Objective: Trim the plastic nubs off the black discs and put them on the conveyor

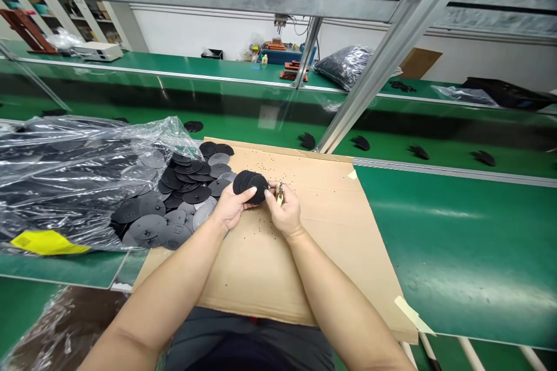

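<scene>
My left hand [234, 207] is closed on a small fan of black plastic discs [251, 185], its thumb lying over their front faces. Close on the right, my right hand [284, 212] is wrapped around a small pale-yellow and metal hand tool [280, 192], whose exact kind I cannot make out. The fingers of this hand touch or nearly touch the right edge of the discs. Beneath both hands lies a cardboard sheet [339, 232] with many tiny black specks. A heap of loose black discs [185, 177] spills out at the left.
A clear plastic bag [65, 168] of discs with a yellow label [47, 242] lies at left. Behind the cardboard, stacks of black discs [418, 152] sit in a row on the green belt [270, 119]. A slanted metal post [391, 46] rises behind my right hand.
</scene>
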Motion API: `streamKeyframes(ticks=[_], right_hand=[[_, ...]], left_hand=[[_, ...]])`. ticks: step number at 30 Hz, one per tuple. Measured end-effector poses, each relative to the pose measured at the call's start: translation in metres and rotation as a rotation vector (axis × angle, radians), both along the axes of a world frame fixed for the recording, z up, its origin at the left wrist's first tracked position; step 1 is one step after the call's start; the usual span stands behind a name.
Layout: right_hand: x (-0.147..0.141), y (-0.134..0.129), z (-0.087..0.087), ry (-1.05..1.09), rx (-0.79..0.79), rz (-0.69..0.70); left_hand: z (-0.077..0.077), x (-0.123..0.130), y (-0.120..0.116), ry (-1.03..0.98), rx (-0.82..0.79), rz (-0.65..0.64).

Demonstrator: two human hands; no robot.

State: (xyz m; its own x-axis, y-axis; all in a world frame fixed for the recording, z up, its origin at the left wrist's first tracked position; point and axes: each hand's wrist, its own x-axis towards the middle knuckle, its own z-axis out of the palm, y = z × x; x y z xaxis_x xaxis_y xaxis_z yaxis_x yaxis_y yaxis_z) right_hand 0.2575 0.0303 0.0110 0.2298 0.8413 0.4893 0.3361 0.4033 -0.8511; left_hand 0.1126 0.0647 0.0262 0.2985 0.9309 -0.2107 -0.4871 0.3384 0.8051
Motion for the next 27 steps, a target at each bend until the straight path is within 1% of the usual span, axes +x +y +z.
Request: streamKeyframes(ticks=[3,7,10,13,15,19,22,24,27], right_hand=[[-0.0006,0.001,0.0019,0.014,-0.065,0.034],[0.0014,0.0028,0.0011,0.036,-0.121,0.008],[0.003,0.0037,-0.0008,0.023,-0.145,0.028],[0.0035,0.0033,0.0001,-0.003,-0.172,0.072],[0.0035,0.0025,0.0025,-0.022,-0.204,0.073],[0.0044,0.0005,0.0071,-0.033,-0.247,0.08],[0.0061,0.0002,0.0066,-0.042,-0.27,0.068],[0.0074,0.001,0.0041,-0.017,-0.281,0.071],[0.0089,0.003,-0.0007,0.087,-0.288,0.119]], left_hand=[[-0.0005,0.0005,-0.0011,0.011,0.023,-0.017],[-0.0029,0.0007,-0.0009,0.004,0.024,-0.012],[-0.0049,0.0013,0.0,0.015,0.041,-0.014],[-0.0062,0.002,0.001,0.011,0.092,0.013],[-0.0065,0.0019,0.0012,0.003,0.125,0.028],[-0.0056,0.001,0.0004,0.008,0.141,-0.017],[-0.005,0.0008,-0.0003,0.022,0.141,-0.036],[-0.0058,0.0011,-0.0006,0.03,0.141,-0.042],[-0.0089,0.0014,-0.0006,0.03,0.166,-0.046]])
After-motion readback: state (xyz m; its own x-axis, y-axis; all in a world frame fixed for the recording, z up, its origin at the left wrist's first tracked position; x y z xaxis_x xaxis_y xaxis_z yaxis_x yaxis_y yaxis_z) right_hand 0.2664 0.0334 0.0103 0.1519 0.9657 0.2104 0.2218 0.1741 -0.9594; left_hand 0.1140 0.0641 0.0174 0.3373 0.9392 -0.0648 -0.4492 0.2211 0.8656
